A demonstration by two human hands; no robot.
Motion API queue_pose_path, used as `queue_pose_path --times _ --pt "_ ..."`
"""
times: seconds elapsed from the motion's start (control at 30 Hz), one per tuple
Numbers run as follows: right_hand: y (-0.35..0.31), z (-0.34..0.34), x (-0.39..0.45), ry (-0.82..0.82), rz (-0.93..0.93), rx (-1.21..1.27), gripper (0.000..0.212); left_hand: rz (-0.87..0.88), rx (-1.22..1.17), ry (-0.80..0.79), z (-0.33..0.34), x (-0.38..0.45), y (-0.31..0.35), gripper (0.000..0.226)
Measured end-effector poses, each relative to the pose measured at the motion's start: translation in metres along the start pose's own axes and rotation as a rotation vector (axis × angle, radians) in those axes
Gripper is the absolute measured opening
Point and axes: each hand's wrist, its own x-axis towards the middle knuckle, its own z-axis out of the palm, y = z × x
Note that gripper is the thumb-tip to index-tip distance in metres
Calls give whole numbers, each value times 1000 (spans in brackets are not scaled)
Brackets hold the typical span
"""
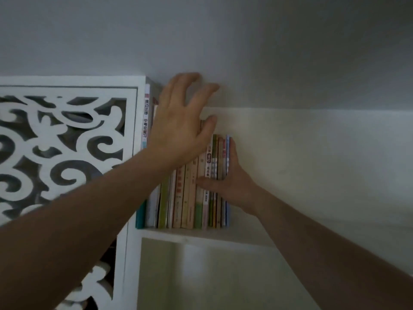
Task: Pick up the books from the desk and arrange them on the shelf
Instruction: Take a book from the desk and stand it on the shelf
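Wall (290, 52), grey and bare, fills the top of the view; below it the pale shelf (223, 234) with a carved white panel (67, 135) at its left. Books (190, 198) stand upright in a tight row on the shelf board, hard against the panel side. Left hand (181, 126) hovers over the tops of the row, fingers spread and loosely bent, gripping nothing. Right hand (232, 180) clasps the row's right end: thumb across the spines, fingers flat along the last blue cover.
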Motion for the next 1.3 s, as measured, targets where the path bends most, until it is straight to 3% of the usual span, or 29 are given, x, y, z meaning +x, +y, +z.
queue_pose_path --times 0.1,0.17,0.23,0.4,0.53,0.63,0.73,0.87,1.0,1.07,1.13,1.3 --pt "0 -13 10 -94 58 -55 122 146 154 -89 20 32 -13 44" --pt "2 -15 9 -99 119 -56 131 190 302 -178 33 22 -17 45" --pt "9 -11 0 -115 128 -52 125 160 411 -161 39 8 -15 46" --pt "26 -3 -19 -200 218 -4 103 143 415 -117 42 8 -12 42" --pt "29 -5 -24 -115 292 89 90 220 358 -68 44 7 -18 42" --pt "26 -9 -25 -55 251 -36 87 212 332 -343 31 17 -22 54" --pt "26 -8 -26 -12 237 -146 89 132 353 -596 20 30 -18 79" --pt "27 -8 -32 -47 296 -97 87 66 385 -676 19 43 -2 89" --pt "23 -12 -36 -44 325 -160 104 139 400 -777 9 52 0 104" --pt "24 -12 -36 -40 332 -185 103 108 277 -934 -10 66 -9 95" --pt "24 -12 -37 -29 341 -194 103 104 169 -1019 -32 83 -27 71" --pt "27 -13 -35 -49 341 -194 100 305 292 -908 -42 80 -74 45"
